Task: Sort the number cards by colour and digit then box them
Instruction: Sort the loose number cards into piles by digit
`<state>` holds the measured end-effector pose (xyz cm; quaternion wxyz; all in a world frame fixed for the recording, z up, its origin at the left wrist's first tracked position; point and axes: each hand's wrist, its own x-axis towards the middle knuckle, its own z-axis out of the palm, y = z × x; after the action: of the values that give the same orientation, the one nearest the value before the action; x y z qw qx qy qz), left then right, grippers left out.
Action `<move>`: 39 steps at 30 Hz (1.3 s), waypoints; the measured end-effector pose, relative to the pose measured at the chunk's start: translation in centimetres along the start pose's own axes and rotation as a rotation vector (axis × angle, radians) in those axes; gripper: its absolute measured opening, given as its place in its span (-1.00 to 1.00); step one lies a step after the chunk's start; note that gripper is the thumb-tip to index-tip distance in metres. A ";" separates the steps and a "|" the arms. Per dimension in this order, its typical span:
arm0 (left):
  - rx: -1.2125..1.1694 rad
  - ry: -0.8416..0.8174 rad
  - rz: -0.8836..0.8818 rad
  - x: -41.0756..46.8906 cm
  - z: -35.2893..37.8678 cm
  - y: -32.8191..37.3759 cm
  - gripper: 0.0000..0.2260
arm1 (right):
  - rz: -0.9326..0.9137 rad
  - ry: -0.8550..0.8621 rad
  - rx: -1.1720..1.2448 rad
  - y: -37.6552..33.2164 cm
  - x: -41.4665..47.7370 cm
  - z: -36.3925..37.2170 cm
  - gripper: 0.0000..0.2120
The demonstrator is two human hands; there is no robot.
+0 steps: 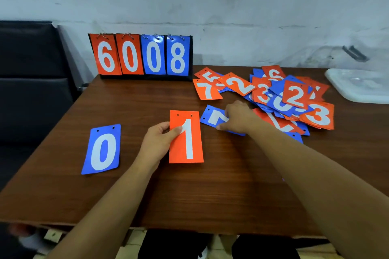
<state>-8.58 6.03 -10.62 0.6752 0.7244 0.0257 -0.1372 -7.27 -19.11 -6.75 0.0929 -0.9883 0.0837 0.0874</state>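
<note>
Head view: one card in each hand

Left hand [156, 143] pinched the orange 1 card [186, 141] by its left edge, over the table [147, 191]; right hand [235, 118] gripped a blue card [211, 116] with curled fingers, beside the mixed pile [290, 99]; the blue 0 card [102, 149] lay flat at left.

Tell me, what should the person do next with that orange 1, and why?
Probably lay the orange 1 card down beside the blue 0 card, as its own stack. The left hand pinches it, the colours differ, and the right hand grips a second blue card by the pile.
</note>
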 end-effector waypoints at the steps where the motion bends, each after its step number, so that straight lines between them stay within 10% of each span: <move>1: -0.002 0.001 -0.003 -0.2 -0.1 0.0 -0.75 | -0.025 -0.012 0.028 -0.1 -0.3 0.0 -0.48; 6: -0.001 0.008 -0.020 -1.5 -1.1 0.1 -0.80 | 0.030 -0.052 0.119 -0.8 -2.4 0.3 -0.29; 11: 0.045 0.075 -0.051 -3.2 -2.3 0.6 -0.93 | 0.103 0.046 0.574 -1.6 -4.5 0.5 -0.89; 17: 0.071 0.150 -0.055 -5.9 -5.0 0.6 -0.90 | 0.283 -0.011 1.024 -3.9 -8.3 1.2 -0.90; 24: 0.583 0.221 0.085 -9.9 -10.4 -0.6 -0.72 | 0.199 -0.067 1.155 -8.7 -12.2 3.4 -0.88; 33: 0.967 0.386 0.408 -9.8 -15.4 -1.0 -0.70 | -0.305 -0.095 0.885 -15.2 -16.2 6.5 -0.91; 39: 1.137 0.172 0.244 -6.5 -19.1 -1.3 -0.65 | -0.608 -0.085 0.595 -15.9 -16.3 7.9 -0.94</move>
<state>-11.94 25.91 -9.35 0.1870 0.9790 -0.0811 0.0085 -21.41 0.28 -8.66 0.3987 -0.8937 -0.1938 0.0689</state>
